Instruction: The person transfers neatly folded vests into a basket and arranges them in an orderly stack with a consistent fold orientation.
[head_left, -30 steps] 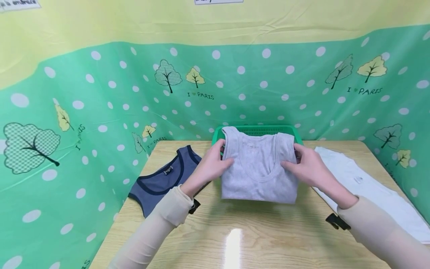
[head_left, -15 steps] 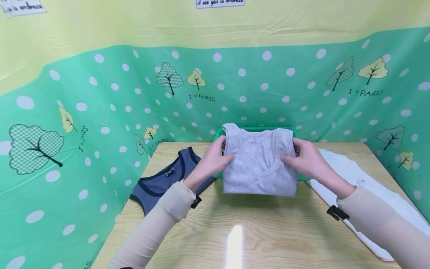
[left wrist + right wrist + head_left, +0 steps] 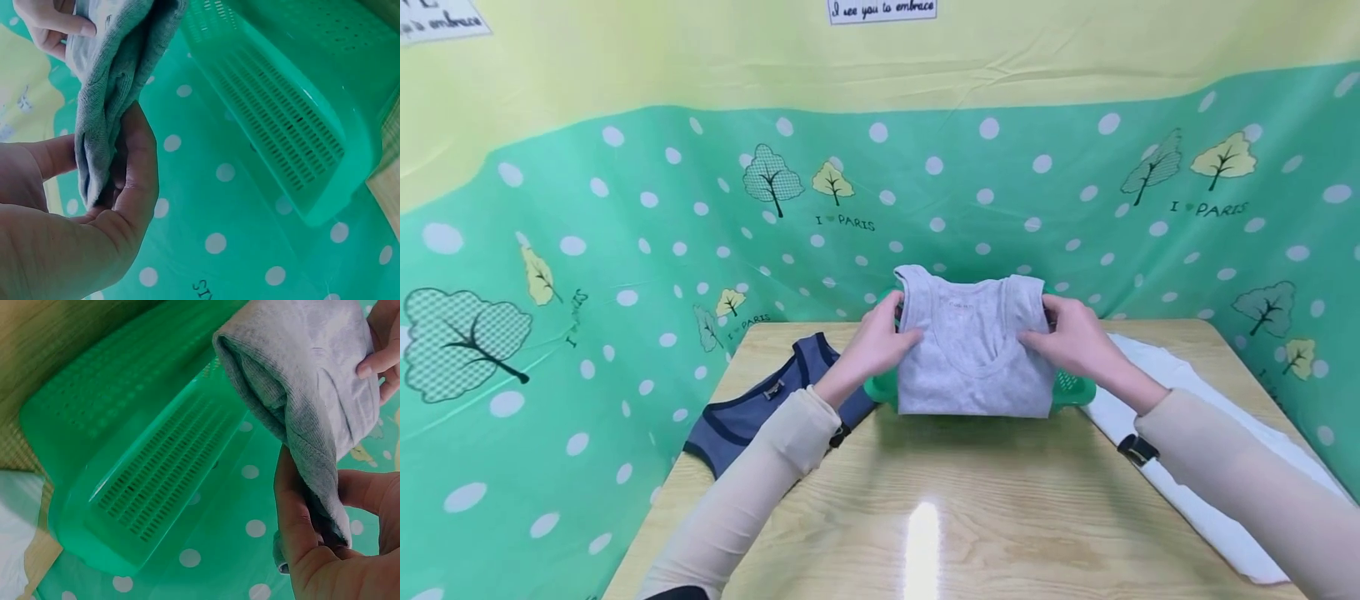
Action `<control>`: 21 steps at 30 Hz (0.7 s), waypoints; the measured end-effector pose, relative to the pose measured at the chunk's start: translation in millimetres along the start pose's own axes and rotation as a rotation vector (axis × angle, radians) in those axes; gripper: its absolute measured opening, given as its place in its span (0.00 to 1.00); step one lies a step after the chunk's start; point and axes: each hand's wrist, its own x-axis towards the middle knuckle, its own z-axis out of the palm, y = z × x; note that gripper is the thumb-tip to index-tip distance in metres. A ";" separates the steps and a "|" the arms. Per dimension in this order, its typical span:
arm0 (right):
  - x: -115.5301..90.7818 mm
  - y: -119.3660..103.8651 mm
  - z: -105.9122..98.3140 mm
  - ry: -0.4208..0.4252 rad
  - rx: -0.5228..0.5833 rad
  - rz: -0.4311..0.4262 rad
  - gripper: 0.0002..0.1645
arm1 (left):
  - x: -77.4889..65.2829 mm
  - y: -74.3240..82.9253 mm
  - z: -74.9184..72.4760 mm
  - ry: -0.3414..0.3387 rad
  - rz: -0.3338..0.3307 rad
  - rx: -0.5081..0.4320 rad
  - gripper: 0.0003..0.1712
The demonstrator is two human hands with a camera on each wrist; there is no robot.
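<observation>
A folded grey tank top point(image 3: 973, 367) hangs upright between both hands in the head view, its neckline facing me. The left hand point(image 3: 874, 337) pinches its left shoulder edge, thumb in front and fingers behind. On the opposite edge, the right hand point(image 3: 1071, 337) pinches the cloth in the same way. Behind the top stands a green plastic basket point(image 3: 1075, 388), mostly hidden in the head view. Both wrist views show the folded layers of the grey cloth point(image 3: 109, 94) held apart from the slotted basket point(image 3: 150, 469).
A navy tank top with dark trim point(image 3: 737, 425) lies on the wooden table point(image 3: 1000, 517) at the left. White folded cloth point(image 3: 1210, 467) lies at the right, partly under the right forearm. A green polka-dot curtain point(image 3: 940, 208) hangs behind and along the sides.
Both hands have raised the grey tank top slightly and carried it farther from me, so it now covers more of the basket. The grip on it looks the same.
</observation>
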 end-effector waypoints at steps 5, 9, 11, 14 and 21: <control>10.5 5.2 -0.8 -0.011 -0.017 -0.012 0.25 | 11.8 -1.8 -0.3 -0.010 -0.005 -0.012 0.26; 17.0 6.5 -0.3 -0.032 -0.013 0.011 0.25 | 19.2 -3.3 -1.8 -0.016 -0.005 -0.025 0.26; 19.7 7.5 0.6 -0.042 -0.016 0.032 0.25 | 22.3 -4.4 -2.2 -0.029 -0.013 -0.043 0.25; 24.3 9.2 1.3 -0.054 -0.022 0.051 0.23 | 27.1 -6.6 -2.5 -0.048 -0.031 -0.066 0.25; 36.6 12.5 -1.6 -0.059 -0.008 0.072 0.24 | 38.1 -5.2 -4.6 -0.035 -0.053 -0.075 0.23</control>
